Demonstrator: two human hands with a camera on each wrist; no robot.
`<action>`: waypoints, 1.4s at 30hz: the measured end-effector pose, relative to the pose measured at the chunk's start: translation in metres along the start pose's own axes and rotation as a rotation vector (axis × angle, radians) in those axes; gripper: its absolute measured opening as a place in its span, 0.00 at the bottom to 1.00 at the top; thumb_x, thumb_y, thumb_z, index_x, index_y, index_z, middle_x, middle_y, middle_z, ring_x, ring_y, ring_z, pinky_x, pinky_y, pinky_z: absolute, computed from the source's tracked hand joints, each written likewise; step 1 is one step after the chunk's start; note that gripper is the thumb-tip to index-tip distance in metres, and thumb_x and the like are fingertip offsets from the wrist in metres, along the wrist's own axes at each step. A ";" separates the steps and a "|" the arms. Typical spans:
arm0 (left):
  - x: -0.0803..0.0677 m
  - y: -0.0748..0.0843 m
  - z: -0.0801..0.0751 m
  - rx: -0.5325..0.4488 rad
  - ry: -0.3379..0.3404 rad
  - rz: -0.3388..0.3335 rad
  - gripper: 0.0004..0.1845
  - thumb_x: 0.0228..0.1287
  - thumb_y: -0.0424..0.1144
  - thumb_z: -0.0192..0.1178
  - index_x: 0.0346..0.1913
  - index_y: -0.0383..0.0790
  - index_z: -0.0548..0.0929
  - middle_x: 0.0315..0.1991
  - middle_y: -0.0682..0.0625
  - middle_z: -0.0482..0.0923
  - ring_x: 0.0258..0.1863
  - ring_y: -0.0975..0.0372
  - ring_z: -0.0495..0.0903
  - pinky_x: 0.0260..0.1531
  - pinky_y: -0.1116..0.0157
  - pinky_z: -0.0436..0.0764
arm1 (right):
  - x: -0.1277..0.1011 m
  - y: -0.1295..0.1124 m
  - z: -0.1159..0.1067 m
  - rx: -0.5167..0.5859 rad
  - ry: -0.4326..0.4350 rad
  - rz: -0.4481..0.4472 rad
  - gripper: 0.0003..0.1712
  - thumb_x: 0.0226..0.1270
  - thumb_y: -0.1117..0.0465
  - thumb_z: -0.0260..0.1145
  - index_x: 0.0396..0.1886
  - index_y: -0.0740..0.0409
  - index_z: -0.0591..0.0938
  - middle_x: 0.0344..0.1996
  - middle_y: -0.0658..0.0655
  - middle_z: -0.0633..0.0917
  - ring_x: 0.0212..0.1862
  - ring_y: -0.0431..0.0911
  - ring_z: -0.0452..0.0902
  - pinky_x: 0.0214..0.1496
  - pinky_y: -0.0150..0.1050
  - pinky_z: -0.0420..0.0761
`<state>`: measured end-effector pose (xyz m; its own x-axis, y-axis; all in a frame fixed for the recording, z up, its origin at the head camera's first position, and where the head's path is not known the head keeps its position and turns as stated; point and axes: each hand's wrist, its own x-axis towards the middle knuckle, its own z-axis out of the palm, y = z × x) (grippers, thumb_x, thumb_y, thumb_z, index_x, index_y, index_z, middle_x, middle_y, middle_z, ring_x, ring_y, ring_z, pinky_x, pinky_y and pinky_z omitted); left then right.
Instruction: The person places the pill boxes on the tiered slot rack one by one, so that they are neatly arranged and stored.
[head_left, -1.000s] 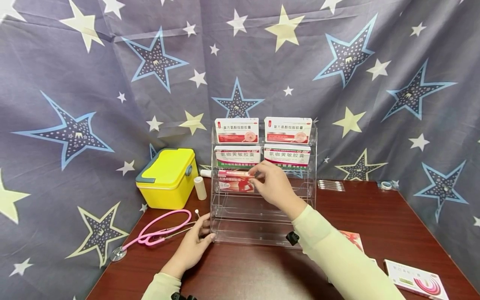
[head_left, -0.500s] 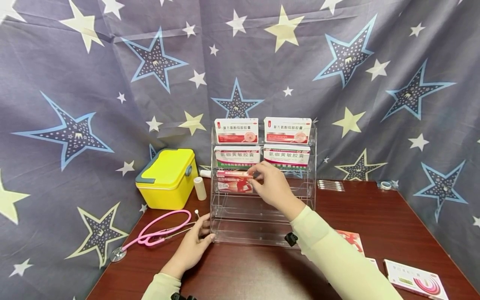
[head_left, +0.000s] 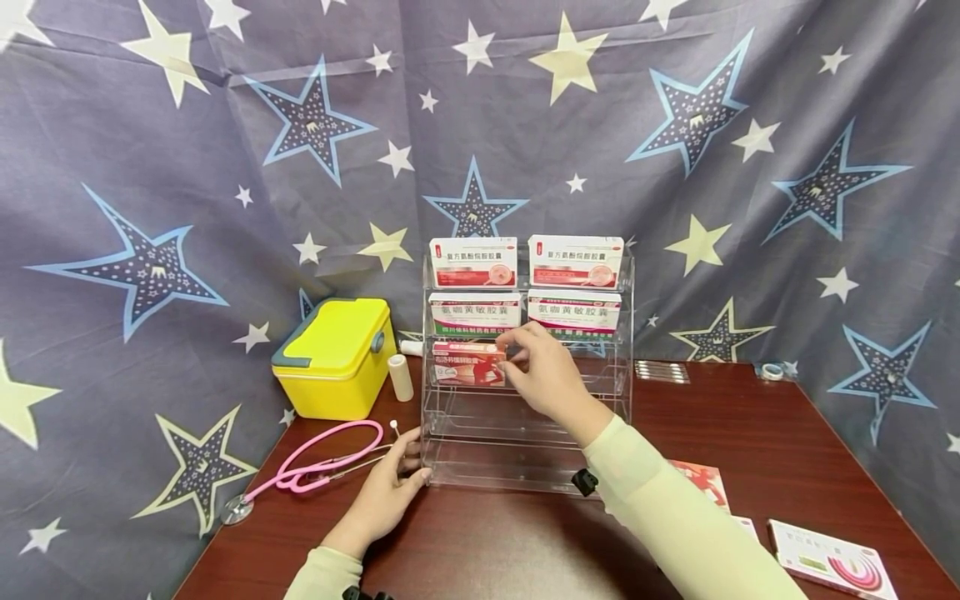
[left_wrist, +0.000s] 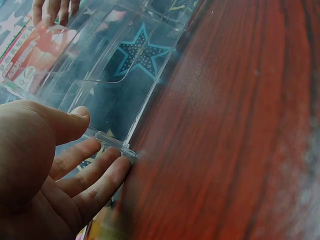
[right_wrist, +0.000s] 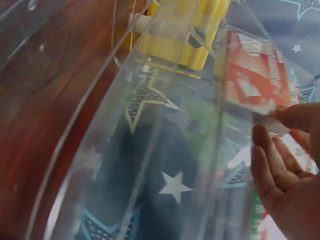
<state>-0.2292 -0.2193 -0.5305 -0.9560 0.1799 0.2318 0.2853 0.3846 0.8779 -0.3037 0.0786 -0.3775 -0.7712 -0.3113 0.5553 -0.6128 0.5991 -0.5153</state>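
Observation:
A clear acrylic tiered rack point(head_left: 622, 392) stands on the dark red table point(head_left: 525, 550). Its two upper tiers each carry two medicine boxes point(head_left: 473, 262). My right hand point(head_left: 542, 367) pinches the right end of a red and white box point(head_left: 469, 365) sitting on the left of the third tier; the same box point(right_wrist: 252, 82) shows through the acrylic in the right wrist view. My left hand point(head_left: 390, 492) rests with straight fingers point(left_wrist: 95, 172) against the rack's lower left corner point(left_wrist: 112, 142).
A yellow case point(head_left: 335, 354) and a white roll point(head_left: 400, 376) stand left of the rack. A pink stethoscope point(head_left: 315, 462) lies by my left hand. More boxes point(head_left: 832, 558) lie at the front right. Foil strips point(head_left: 662, 370) and tape point(head_left: 772, 370) lie behind.
The red and white box has sunk a little lower into the third tier under my right hand. My left hand has stayed at the rack's corner.

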 end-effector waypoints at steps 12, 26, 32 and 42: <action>-0.001 -0.001 0.001 0.017 0.007 -0.001 0.35 0.72 0.28 0.66 0.77 0.51 0.69 0.60 0.40 0.79 0.55 0.52 0.84 0.49 0.62 0.85 | -0.062 0.011 -0.092 -0.001 0.214 -0.118 0.17 0.58 0.71 0.80 0.46 0.56 0.88 0.43 0.49 0.84 0.39 0.42 0.85 0.40 0.36 0.85; -0.001 0.000 0.001 0.035 0.011 -0.003 0.35 0.71 0.27 0.66 0.77 0.52 0.69 0.59 0.40 0.79 0.54 0.52 0.84 0.48 0.61 0.85 | -0.164 0.113 -0.149 -0.157 0.234 0.246 0.15 0.63 0.61 0.81 0.47 0.55 0.87 0.41 0.55 0.86 0.36 0.36 0.83 0.37 0.24 0.77; -0.001 -0.001 0.001 0.026 0.010 0.000 0.35 0.72 0.28 0.66 0.77 0.52 0.69 0.60 0.39 0.79 0.54 0.52 0.84 0.48 0.62 0.85 | -0.190 0.145 -0.155 -0.177 0.032 0.409 0.23 0.64 0.53 0.80 0.54 0.57 0.85 0.50 0.64 0.86 0.47 0.59 0.86 0.44 0.44 0.82; 0.000 -0.003 0.002 0.019 0.007 0.007 0.35 0.72 0.28 0.66 0.77 0.53 0.69 0.60 0.39 0.79 0.54 0.50 0.84 0.48 0.62 0.85 | -0.205 0.169 -0.157 -0.086 -0.150 0.500 0.31 0.63 0.55 0.81 0.60 0.64 0.82 0.54 0.71 0.85 0.53 0.64 0.85 0.45 0.47 0.84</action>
<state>-0.2297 -0.2188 -0.5335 -0.9544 0.1767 0.2407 0.2931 0.4003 0.8683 -0.2218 0.3596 -0.4753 -0.9857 -0.0708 0.1528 -0.1528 0.7576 -0.6345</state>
